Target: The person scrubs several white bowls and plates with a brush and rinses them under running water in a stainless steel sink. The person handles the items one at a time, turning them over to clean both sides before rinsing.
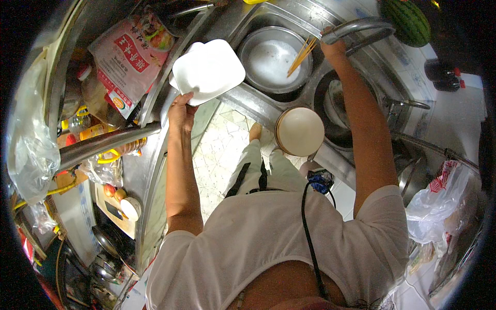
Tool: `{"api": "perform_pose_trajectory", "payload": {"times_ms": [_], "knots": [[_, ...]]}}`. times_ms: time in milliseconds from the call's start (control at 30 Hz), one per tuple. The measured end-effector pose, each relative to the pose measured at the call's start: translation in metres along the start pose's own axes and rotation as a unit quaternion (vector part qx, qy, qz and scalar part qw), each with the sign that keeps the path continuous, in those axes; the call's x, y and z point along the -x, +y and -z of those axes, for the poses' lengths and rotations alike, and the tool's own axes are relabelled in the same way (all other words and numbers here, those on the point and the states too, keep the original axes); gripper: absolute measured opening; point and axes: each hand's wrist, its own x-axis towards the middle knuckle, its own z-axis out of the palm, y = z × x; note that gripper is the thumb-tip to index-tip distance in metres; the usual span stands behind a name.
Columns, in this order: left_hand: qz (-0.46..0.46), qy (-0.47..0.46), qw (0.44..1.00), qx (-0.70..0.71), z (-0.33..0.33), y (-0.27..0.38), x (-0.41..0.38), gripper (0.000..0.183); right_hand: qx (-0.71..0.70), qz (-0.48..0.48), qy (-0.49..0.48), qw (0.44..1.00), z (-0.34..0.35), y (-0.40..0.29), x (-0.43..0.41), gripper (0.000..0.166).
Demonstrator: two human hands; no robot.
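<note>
My left hand (182,110) grips a white square dish (209,71) by its near edge, thumb on top. The rim of another white dish (173,82) shows beneath it. To the right of the dishes, a round metal basin (267,58) with foamy water sits in the left sink bowl. Several wooden chopsticks (300,58) lean on the basin's right side. My right hand (334,48) reaches beyond the basin, partly hidden behind a curved metal tube (360,29); its fingers cannot be made out. A stack of round bowls (300,131) stands at the sink's front edge.
The right sink bowl (323,104) holds a metal vessel, partly covered by my right arm. A small faucet (410,104) is beyond it. A watermelon (407,23) lies at the back right. On the left, a shelf rail (108,145) crosses before bottles and a pink bag (131,58).
</note>
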Motion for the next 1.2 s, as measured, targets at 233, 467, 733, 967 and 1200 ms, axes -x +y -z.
{"api": "perform_pose_trajectory", "payload": {"times_ms": [233, 467, 733, 967, 1200], "knots": [[0.006, -0.022, 1.0, -0.014, -0.021, -0.008, 0.011, 0.005, -0.001, -0.019, 0.033, 0.999, 0.013, -0.014, 0.008, 0.027], [0.029, -0.009, 0.998, -0.06, -0.044, -0.017, 0.02, 0.006, -0.504, -0.118, -0.103, 0.849, 0.012, -0.072, 0.077, 0.022], [0.059, -0.057, 0.993, -0.084, -0.093, -0.026, 0.019, 0.007, -0.72, -0.28, -0.299, 0.56, 0.034, -0.104, 0.055, 0.021], [0.118, -0.127, 0.985, -0.002, -0.145, -0.031, 0.036, 0.014, -0.472, -0.081, -0.216, 0.851, 0.074, -0.095, 0.076, 0.036], [0.256, -0.229, 0.938, 0.052, -0.165, -0.074, 0.025, 0.022, -0.645, -0.284, -0.332, 0.627, 0.097, -0.035, 0.142, 0.049]]}}
